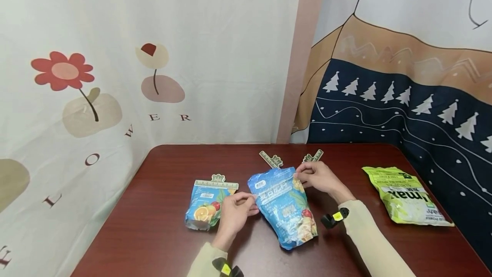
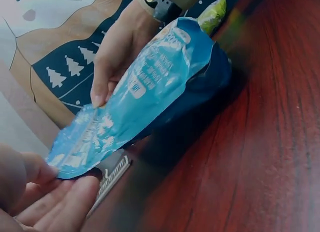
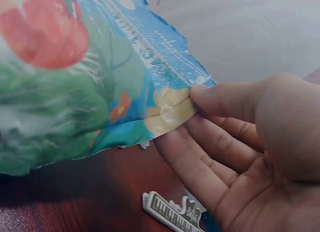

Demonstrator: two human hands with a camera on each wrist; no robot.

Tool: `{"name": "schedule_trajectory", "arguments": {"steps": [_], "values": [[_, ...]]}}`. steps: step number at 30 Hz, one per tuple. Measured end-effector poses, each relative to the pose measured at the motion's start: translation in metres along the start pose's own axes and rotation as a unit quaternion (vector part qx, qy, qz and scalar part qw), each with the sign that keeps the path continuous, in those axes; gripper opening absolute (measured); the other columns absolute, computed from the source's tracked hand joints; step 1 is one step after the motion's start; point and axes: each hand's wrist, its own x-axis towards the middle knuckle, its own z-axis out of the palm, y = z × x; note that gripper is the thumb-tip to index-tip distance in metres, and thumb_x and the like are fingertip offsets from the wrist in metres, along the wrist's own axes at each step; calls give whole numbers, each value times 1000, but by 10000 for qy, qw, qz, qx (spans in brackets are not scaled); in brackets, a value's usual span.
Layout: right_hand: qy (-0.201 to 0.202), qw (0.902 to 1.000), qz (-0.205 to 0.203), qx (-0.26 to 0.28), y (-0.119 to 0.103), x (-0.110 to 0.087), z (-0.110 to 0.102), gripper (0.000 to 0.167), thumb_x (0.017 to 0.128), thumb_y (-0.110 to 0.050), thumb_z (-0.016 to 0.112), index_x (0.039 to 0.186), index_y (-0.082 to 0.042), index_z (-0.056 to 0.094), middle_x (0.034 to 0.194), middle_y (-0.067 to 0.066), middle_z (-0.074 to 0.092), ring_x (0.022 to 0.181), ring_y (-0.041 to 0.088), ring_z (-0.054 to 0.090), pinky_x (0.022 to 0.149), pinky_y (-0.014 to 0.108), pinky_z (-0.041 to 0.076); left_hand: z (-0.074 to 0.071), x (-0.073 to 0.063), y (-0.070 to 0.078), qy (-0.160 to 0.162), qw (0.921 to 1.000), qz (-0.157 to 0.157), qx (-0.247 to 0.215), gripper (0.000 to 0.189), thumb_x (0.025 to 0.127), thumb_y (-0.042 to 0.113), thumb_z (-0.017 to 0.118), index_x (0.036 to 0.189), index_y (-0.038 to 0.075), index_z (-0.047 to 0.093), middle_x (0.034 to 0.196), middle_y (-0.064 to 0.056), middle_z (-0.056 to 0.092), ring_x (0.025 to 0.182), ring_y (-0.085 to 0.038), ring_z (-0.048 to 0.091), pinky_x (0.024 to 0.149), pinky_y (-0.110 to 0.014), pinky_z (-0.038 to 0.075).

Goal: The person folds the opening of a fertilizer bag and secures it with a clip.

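A blue snack bag (image 1: 286,213) with fruit printed on it leans over the middle of the table, between both hands. My left hand (image 1: 233,215) pinches its left edge near the top between thumb and fingers. On the opposite edge, my right hand (image 1: 320,179) pinches the upper corner, thumb on the front and fingers behind, as the right wrist view shows. Just behind the bag lie two piano-keyboard clips, a left clip (image 1: 271,160) and a right clip (image 1: 314,156), both partly hidden.
Left of my left hand sits a smaller blue fruit bag (image 1: 203,206), its folded top held by a similar clip (image 1: 216,184). A green-yellow bag (image 1: 407,198) lies at the right of the dark red table (image 1: 153,225). Printed curtains (image 1: 230,54) hang behind.
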Motion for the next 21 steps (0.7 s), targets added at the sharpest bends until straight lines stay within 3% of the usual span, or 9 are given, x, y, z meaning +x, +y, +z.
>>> {"name": "schedule_trajectory", "arguments": {"steps": [9,15,21], "values": [[482,9976,-460,209,2,-17,-8,28,95,-24,75,110,-1,71,98,15,74,85,22,75,79,38,64,5,11,12,-35,9980,558,296,15,96,12,72,99,-1,77,93,-20,77,73,-23,76,69,-33,64],[715,9936,-784,383,5,-29,-14,29,93,-26,77,109,-2,71,99,14,75,83,21,77,79,40,64,7,19,18,-219,9947,944,346,16,95,17,74,98,2,78,90,-20,78,74,-32,77,74,-47,63],[884,9882,-1163,470,5,-38,-18,27,92,-22,79,106,-1,71,94,7,77,78,21,78,78,42,64,8,26,20,-296,9886,1455,230,11,95,16,74,96,6,79,87,-18,78,68,-22,76,75,-53,62]]}}
